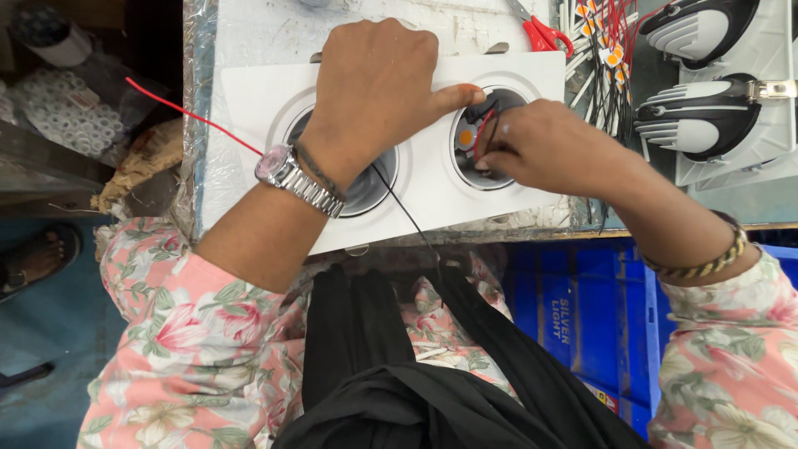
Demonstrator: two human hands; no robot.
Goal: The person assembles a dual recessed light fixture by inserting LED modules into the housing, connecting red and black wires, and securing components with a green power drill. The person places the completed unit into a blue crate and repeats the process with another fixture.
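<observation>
1. The white rectangular twin-downlight frame [432,179] lies near the bench's front edge; red-handled scissors [544,35] and black finned lamp housings [706,125] crowd the room behind and right.
2. The left hand [374,87] presses flat, hiding the left opening.
3. The right hand [540,145] pinches thin red and black wires [485,129] in the right opening.
4. The frame's long axis runs left-right.
</observation>
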